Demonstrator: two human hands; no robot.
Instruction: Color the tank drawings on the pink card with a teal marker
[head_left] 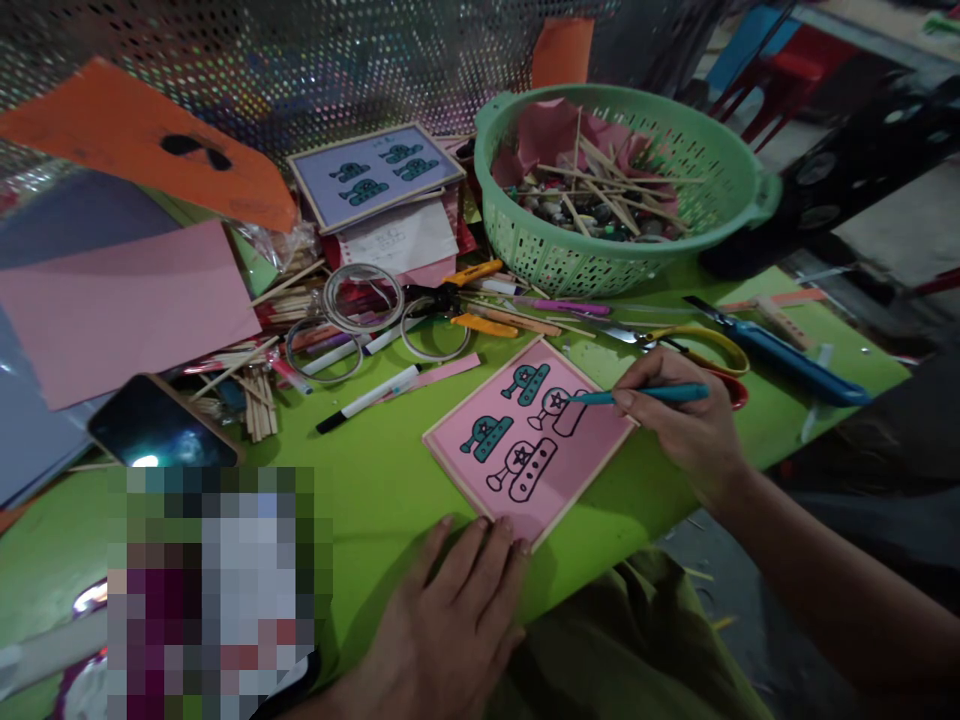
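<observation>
A pink card (450, 440) with a pale stick border lies on the green tabletop, drawn with several black-outlined tanks. Two of the tanks, on the card's upper left side, are coloured teal; the lowest one is plain pink inside. My right hand (682, 425) pinches a teal marker (667, 393), its tip at the tank on the right of the card. Fingers of that hand rest by the card's right edge. My left hand (465, 590) lies flat with fingers stretched, fingertips on the card's lower edge.
Behind stands a green basket (570, 265) of sticks and small items. A blue framed card (330, 200) lies on stacked paper. Tape rings (364, 325), orange-handled pliers (484, 322), scissors (731, 350), a blue cutter (802, 365), a black-and-white marker (367, 398) and a phone (157, 425) surround the card.
</observation>
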